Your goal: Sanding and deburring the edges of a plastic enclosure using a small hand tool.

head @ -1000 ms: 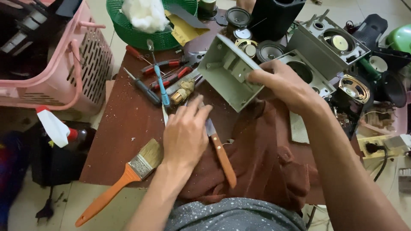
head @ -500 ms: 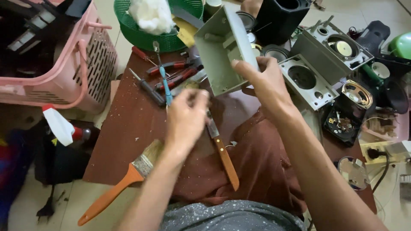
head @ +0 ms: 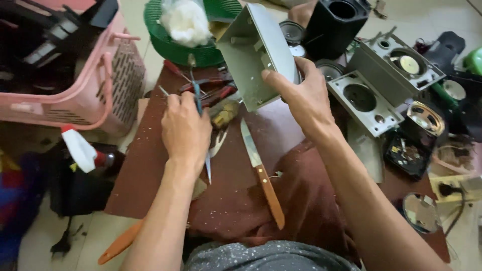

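My right hand (head: pixel 306 100) is shut on a grey box-shaped speaker housing (head: pixel 253 55) and holds it tilted above the brown board (head: pixel 145 170), open side toward me. My left hand (head: pixel 185 131) is closed around a blue-handled screwdriver (head: pixel 196 98) among the tools at the board's far side; its metal shaft pokes out below the hand. Just right of that hand a knife with a wooden handle (head: pixel 263 175) lies on the board.
Red-handled pliers (head: pixel 218 93) lie beyond my left hand. A green basket (head: pixel 175 47) and a pink basket (head: pixel 95 85) stand far left. Grey speaker fronts (head: pixel 364 103), a black speaker box (head: pixel 334 25) and loose speaker parts crowd the right. An orange-handled brush (head: pixel 120 243) lies near me.
My right hand has raised the grey housing off the board and tipped it up. My left hand has moved forward from beside the knife to the blue-handled screwdriver.
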